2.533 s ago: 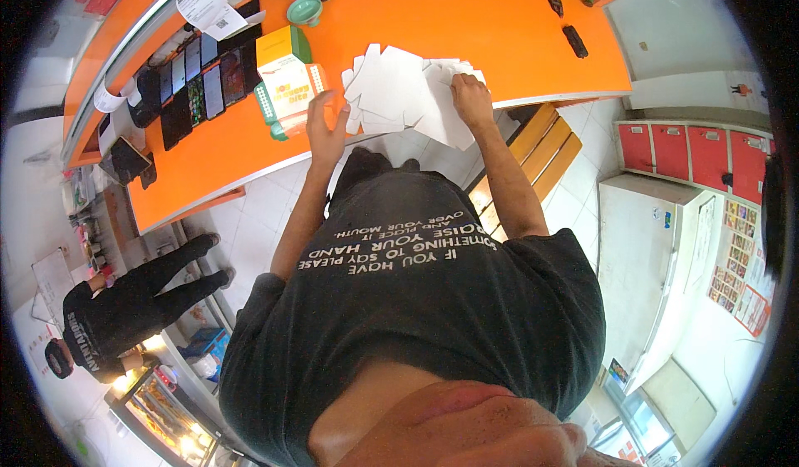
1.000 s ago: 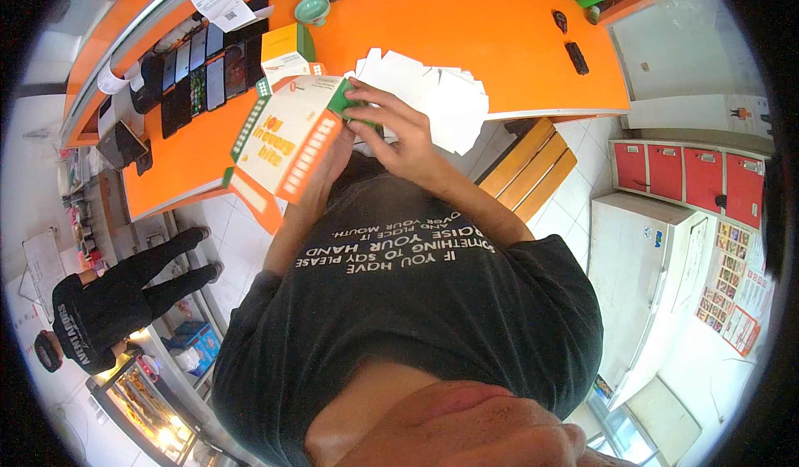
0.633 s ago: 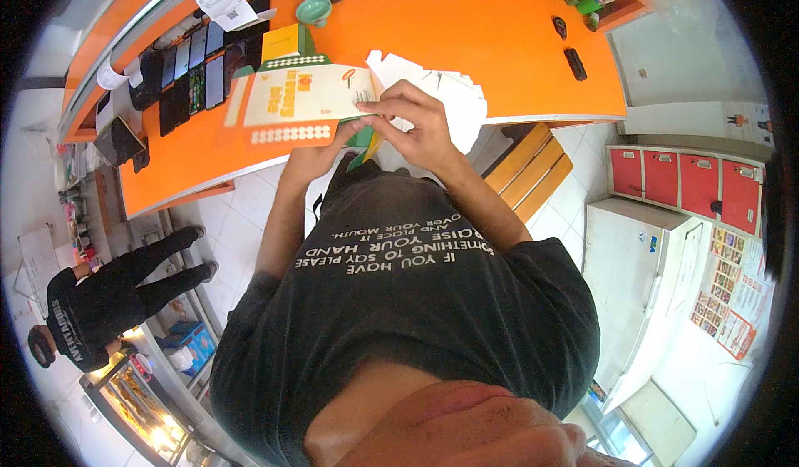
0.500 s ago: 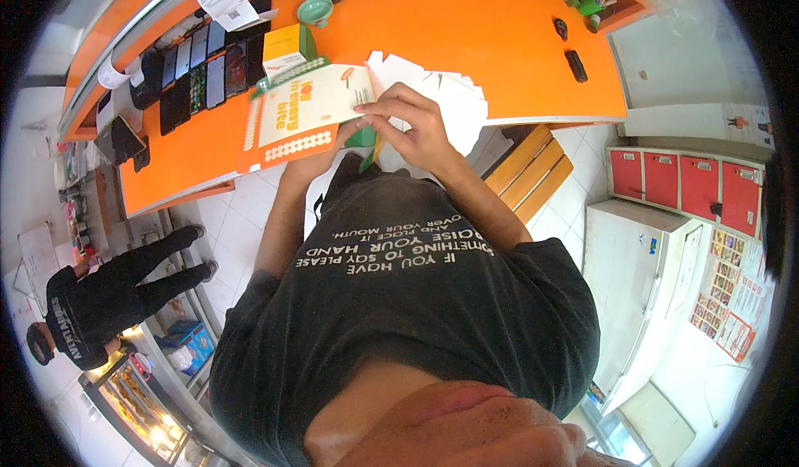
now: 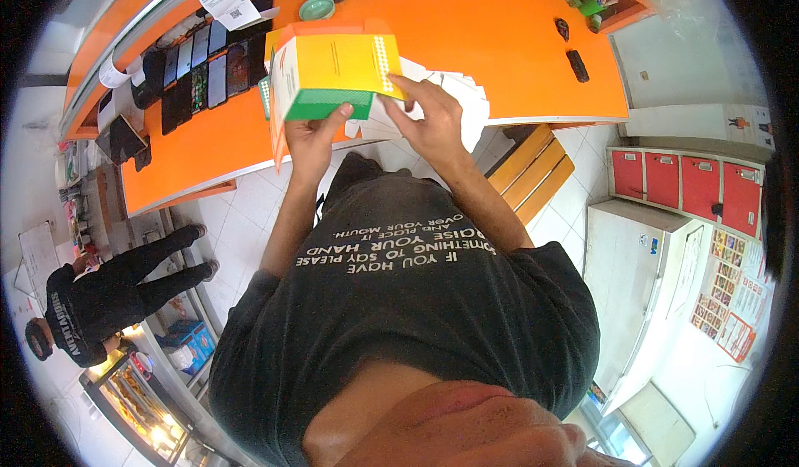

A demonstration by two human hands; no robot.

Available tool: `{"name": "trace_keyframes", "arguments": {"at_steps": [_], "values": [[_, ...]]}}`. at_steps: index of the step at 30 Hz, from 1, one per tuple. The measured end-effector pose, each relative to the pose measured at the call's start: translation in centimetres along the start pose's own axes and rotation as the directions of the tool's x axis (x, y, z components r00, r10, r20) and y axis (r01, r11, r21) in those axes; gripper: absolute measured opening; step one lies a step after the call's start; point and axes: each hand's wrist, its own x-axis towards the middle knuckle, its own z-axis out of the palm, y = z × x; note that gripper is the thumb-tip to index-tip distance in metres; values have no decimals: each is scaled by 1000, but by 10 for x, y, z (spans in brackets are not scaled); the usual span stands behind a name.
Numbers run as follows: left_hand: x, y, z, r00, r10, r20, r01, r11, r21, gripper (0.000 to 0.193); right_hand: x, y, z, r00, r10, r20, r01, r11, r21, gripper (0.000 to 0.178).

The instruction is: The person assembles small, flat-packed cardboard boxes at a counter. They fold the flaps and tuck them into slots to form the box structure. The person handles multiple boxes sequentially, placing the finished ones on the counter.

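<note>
I hold a yellow, green and orange cardboard box (image 5: pixel 333 72), partly folded into shape, above the edge of the orange counter (image 5: pixel 499 42). My left hand (image 5: pixel 310 142) grips its lower left side, thumb on the green panel. My right hand (image 5: pixel 424 117) pinches its right edge. Behind the box lies a stack of flat white cartons (image 5: pixel 462 101) on the counter.
A row of dark phones (image 5: pixel 196 76) lies at the counter's left. A green lid (image 5: pixel 316 7) and small bottles stand at the back. Two black items (image 5: pixel 577 63) rest at the right. A wooden bench (image 5: pixel 533 171) is below the counter. A person in black (image 5: pixel 108 300) stands at the left.
The flat printed carton I picked up from the counter has been swung up and folded into a box shape. Both hands now hold it higher.
</note>
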Motion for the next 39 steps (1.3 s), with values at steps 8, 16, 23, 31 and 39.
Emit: {"name": "trace_keyframes", "arguments": {"at_steps": [8,16,23,31,39], "values": [[-4,-9,10,963,-269,-20,263,952,-157,32,-8,1,7,954,17,299,-95,964,249,37],[-6,-4,1,947,-313,72,318,944,-82,28,-3,-3,12,952,-254,170,230,961,151,31],[-14,3,-15,956,-174,236,143,980,140,26,-4,-4,14,968,71,239,-198,801,565,13],[-11,0,-14,979,-65,193,41,991,129,32,-9,-20,20,890,288,354,-457,569,683,11],[-11,-40,-25,993,-24,117,16,997,71,30,-12,-22,33,876,411,254,-453,518,725,6]]}}
